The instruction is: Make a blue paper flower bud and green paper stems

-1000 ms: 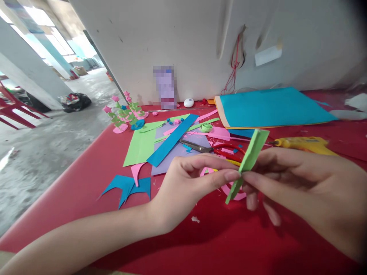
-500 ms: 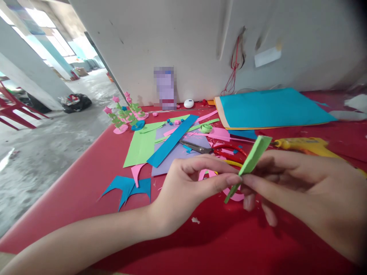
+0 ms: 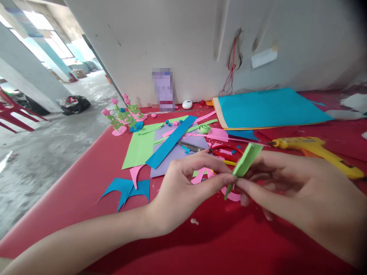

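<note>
Red table: spreading before you, meeting a pale partition at twelve o'clock.
Left hand: you are pinching the green strip between thumb and finger.
Right hand: you are gripping the same strip beside the left thumb.
Green strip: slanting above the table toward one o'clock.
Scissors: lying at its ten o'clock.
Glue gun: resting near its three o'clock.

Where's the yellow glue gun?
In the head view, the yellow glue gun is on the right side, lying on the red table, just beyond the right hand and nearer than the big blue sheet.
</note>
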### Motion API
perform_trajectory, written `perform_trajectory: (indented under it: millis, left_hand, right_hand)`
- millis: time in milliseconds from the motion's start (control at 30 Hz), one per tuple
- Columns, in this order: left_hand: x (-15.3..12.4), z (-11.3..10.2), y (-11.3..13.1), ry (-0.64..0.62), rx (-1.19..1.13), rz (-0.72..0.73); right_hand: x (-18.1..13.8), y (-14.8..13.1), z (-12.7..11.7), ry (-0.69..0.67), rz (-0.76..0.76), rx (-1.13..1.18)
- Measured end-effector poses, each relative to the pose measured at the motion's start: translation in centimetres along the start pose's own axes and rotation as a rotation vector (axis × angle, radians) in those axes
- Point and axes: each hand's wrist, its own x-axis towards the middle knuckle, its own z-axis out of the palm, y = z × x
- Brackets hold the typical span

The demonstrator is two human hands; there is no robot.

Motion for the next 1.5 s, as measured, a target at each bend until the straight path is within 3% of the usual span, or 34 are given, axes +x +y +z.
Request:
perform_trajectory:
  millis: [300,833,1267,1500]
  left_hand:
    - [0.0,0.1,0.2,0.027,0.019,-0.045]
    - [-0.1,0.4,0.2,0.034,-0.180,-0.143]
    - [-0.3,0.5,0.0,-0.001,0.064,0.048]
    - [-0.4,0.4,0.3,-0.014,0.095,0.080]
  right_hand:
    - [0.1,0.5,0.2,-0.008,0.030,-0.087]
    - [-0.4,0.1,0.0,0.056,0.054,0.039]
    - [-0.1,-0.2,0.7,-0.001,0.043,0.043]
    - [-0.5,0.1,0.1,0.055,0.000,0.017]
